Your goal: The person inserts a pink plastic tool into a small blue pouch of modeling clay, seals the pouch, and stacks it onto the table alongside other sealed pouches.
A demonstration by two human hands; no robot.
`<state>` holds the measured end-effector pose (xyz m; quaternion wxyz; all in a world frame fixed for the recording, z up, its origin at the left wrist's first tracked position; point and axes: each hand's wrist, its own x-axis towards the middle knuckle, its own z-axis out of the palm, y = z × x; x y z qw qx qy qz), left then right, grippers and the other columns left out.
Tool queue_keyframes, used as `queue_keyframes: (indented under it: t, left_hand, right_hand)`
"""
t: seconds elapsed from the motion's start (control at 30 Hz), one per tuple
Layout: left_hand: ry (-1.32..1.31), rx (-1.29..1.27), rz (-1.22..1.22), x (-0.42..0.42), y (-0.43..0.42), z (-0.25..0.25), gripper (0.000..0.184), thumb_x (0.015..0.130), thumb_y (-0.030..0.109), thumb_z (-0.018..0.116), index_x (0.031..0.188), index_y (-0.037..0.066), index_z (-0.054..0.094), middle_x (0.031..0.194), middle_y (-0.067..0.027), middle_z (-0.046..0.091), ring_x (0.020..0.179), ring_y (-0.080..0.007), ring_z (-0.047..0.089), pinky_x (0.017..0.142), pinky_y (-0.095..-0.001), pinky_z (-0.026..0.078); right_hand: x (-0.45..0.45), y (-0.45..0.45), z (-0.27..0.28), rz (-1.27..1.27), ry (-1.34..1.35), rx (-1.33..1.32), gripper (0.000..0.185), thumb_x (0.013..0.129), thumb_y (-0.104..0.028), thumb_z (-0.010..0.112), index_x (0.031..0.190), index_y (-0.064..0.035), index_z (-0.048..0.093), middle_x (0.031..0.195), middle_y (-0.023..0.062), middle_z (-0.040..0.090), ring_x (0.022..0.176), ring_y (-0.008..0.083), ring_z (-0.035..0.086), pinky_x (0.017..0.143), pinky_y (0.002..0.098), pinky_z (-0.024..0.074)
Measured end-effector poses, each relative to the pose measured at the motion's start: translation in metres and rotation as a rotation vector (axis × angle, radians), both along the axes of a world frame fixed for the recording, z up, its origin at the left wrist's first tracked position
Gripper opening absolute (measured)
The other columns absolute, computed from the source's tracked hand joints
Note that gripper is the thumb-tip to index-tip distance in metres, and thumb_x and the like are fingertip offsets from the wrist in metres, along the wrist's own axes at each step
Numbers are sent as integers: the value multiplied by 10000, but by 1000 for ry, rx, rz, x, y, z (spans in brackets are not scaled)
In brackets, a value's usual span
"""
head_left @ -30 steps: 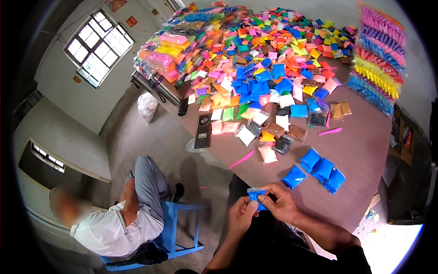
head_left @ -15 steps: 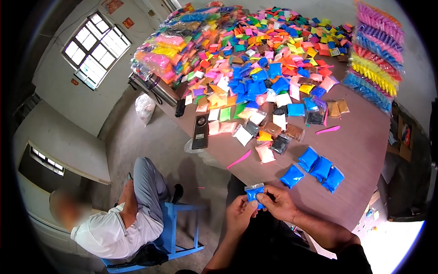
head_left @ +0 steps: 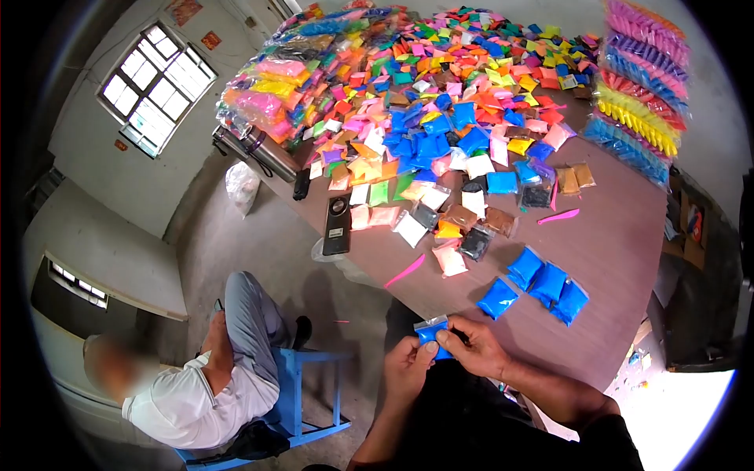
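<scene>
Both hands pinch one small clear packet of blue clay point(head_left: 429, 330) above my lap, just off the table's near edge. My left hand point(head_left: 407, 366) grips its left side, thumb on the front. On the right side, my right hand point(head_left: 473, 346) presses it between thumb and curled fingers. The packet's clear top strip sticks up above my thumbs. Several more blue packets point(head_left: 547, 284) lie on the table beyond my right hand. To their left are a pale pink packet point(head_left: 449, 259) and a black packet point(head_left: 476, 242).
A large heap of colourful packets point(head_left: 471, 86) covers the far part of the brown table point(head_left: 620, 259). Pink plastic tools point(head_left: 406, 270), a phone point(head_left: 338, 225) and steel flasks point(head_left: 271, 155) lie along it. Stacked bagged bundles point(head_left: 640, 94) stand far right. A person point(head_left: 196, 392) sits on a blue chair point(head_left: 292, 392) at left.
My view has shifted slightly, so the table things sit a little further left. Both hands still hold the blue packet, now slightly lower relative to my thumbs.
</scene>
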<state>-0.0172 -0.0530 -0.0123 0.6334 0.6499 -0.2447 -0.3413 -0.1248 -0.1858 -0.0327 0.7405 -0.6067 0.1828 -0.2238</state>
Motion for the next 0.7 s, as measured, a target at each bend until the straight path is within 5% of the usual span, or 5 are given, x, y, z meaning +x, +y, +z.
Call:
queue_keyframes:
  t: [0.23, 0.43, 0.5, 0.7]
  left_hand:
    - [83, -50, 130, -4, -8, 0, 86, 954, 86, 666, 899, 33, 627, 810, 14, 636, 728, -59, 568, 679, -223, 465]
    - [-120, -22, 73, 0, -2, 5, 143, 976, 115, 670, 882, 29, 604, 797, 48, 583, 725, -15, 478, 645, -196, 378]
    - [-113, -51, 79, -3, -4, 4, 166, 974, 119, 674, 859, 30, 594, 775, 52, 570, 702, -13, 466, 625, -189, 362]
    - [20, -49, 126, -5, -6, 0, 162, 989, 182, 663, 918, 41, 624, 799, 52, 595, 722, -17, 490, 676, -185, 383]
  right_hand:
    - [4, 2, -11, -16, -63, -65, 131, 991, -133, 655, 980, -2, 648, 820, -12, 563, 768, 47, 495, 649, 255, 434]
    - [0, 1, -5, 61, -47, -22, 156, 1006, -124, 640, 1122, -22, 653, 907, -29, 587, 839, 28, 510, 716, 227, 451]
    - [-1, 0, 12, 41, -92, 155, 138, 1011, -122, 631, 1114, -31, 646, 884, -43, 564, 817, 18, 490, 692, 220, 431]
    - [2, -1, -2, 20, -49, 134, 129, 976, -94, 662, 1073, -13, 636, 892, 8, 616, 830, 65, 549, 722, 264, 485]
